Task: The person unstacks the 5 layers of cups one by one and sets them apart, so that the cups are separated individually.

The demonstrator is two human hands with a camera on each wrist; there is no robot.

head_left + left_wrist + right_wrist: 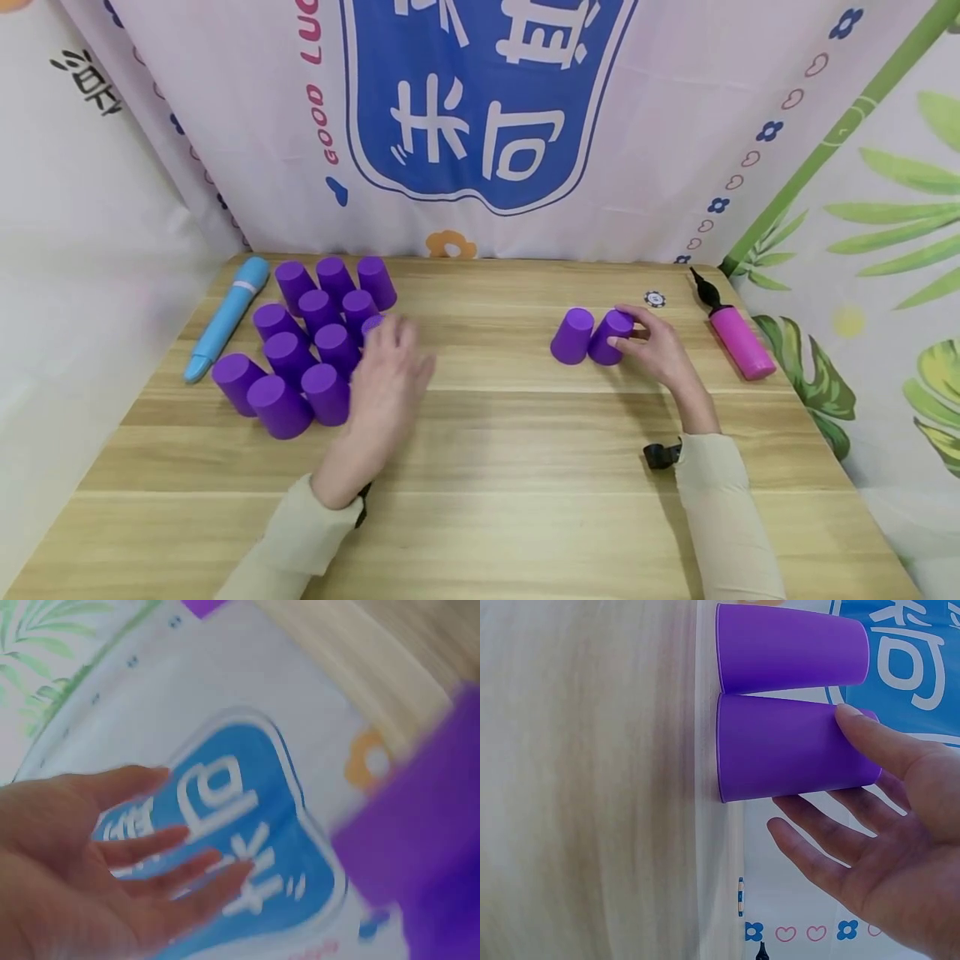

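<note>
Several purple cups (pixel 315 342) stand upside down in a tight cluster at the table's left. My left hand (pixel 386 375) hovers at the cluster's right edge with fingers straight and nothing in it; it is blurred. The left wrist view shows that left hand (pixel 112 855) spread open, with a blurred purple cup (pixel 427 840) beside it. At the right, two more upside-down cups stand touching: a left cup (pixel 572 336) and a right cup (pixel 611 337). My right hand (pixel 652 342) is against the right cup. In the right wrist view the thumb of the right hand (pixel 870 825) lies on that cup (pixel 787 746), fingers extended beside it.
A blue hand pump (pixel 225 321) lies left of the cluster. A pink pump with a black nozzle (pixel 738 337) lies at the right edge, and a small black-and-white disc (pixel 655 299) sits behind the pair. Printed cloth walls (pixel 480 108) enclose the wooden table (pixel 487 433).
</note>
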